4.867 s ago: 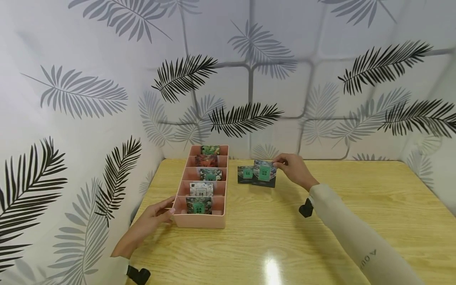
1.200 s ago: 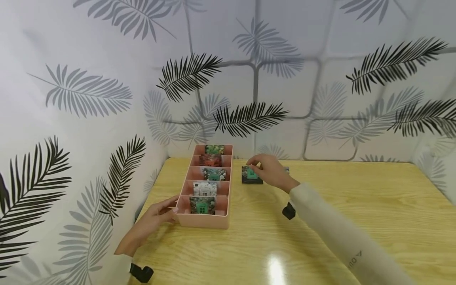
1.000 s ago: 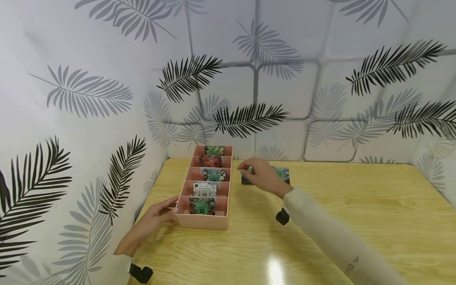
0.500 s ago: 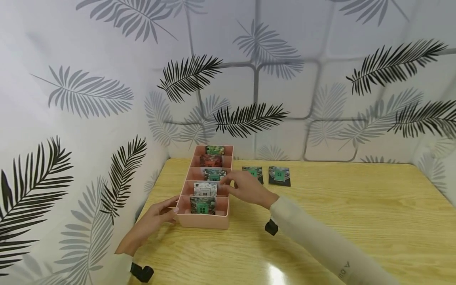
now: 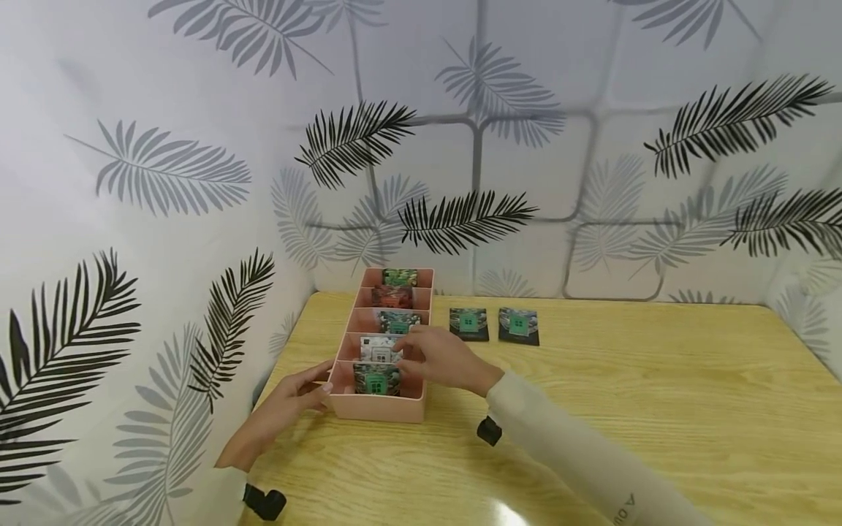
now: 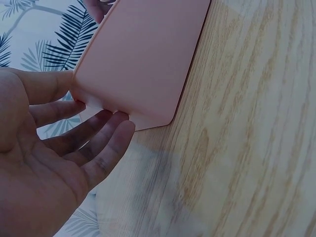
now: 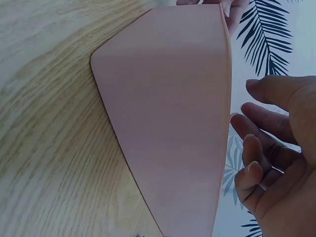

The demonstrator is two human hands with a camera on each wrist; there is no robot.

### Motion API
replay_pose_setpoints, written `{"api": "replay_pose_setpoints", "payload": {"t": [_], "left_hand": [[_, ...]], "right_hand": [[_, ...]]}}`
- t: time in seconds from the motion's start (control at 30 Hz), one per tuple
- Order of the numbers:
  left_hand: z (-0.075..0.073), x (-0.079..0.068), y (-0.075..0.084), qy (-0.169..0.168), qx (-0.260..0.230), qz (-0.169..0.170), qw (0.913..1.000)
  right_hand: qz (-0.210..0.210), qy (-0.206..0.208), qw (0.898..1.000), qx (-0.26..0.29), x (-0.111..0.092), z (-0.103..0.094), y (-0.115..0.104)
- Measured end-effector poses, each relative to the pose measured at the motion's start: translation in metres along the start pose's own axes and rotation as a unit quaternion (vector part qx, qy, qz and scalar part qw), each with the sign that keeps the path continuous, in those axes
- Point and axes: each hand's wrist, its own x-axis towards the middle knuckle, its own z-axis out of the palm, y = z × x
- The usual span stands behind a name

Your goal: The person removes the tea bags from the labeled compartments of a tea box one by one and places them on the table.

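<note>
A pink compartment box (image 5: pixel 378 409) stands lengthwise on the table, with one small square sachet showing in each compartment. My left hand (image 5: pixel 289 402) grips its near left corner; in the left wrist view the fingertips (image 6: pixel 121 129) touch the wall. My right hand (image 5: pixel 444 356) is over the box's right edge, fingers loosely bent and apart, with nothing visible between them. Its fingertips are close to the white sachet (image 5: pixel 377 349), behind the dark sachet with a green label (image 5: pixel 376 381). In the right wrist view, the right hand (image 7: pixel 276 163) is beside the rim.
Two dark sachets with green labels, a left one (image 5: pixel 468 324) and a right one (image 5: pixel 518 326), lie apart to the right of the box. The wooden table (image 5: pixel 625 387) meets a leaf-patterned wall covering (image 5: pixel 526 248) behind and at the left.
My right hand has left the sachets on the table and moved left, then nearer, over the box. The two loose sachets, overlapping at first, now lie apart. My left hand has stayed at the corner.
</note>
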Motion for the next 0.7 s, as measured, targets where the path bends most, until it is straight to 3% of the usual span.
{"api": "replay_pose_setpoints", "payload": {"t": [0.23, 0.47, 0.7], "left_hand": [[-0.001, -0.001, 0.004, -0.009, -0.003, 0.011, 0.9999], [0.0, -0.001, 0.005, -0.014, -0.004, 0.015, 0.9998], [0.0, -0.002, 0.002, -0.011, -0.003, 0.014, 0.9998]], "right_hand": [[-0.006, -0.009, 1.0, -0.029, 0.0, 0.005, -0.008], [-0.031, 0.014, 0.998, -0.055, -0.003, 0.01, -0.011], [-0.02, -0.002, 0.996, -0.09, -0.003, 0.013, -0.019]]}}
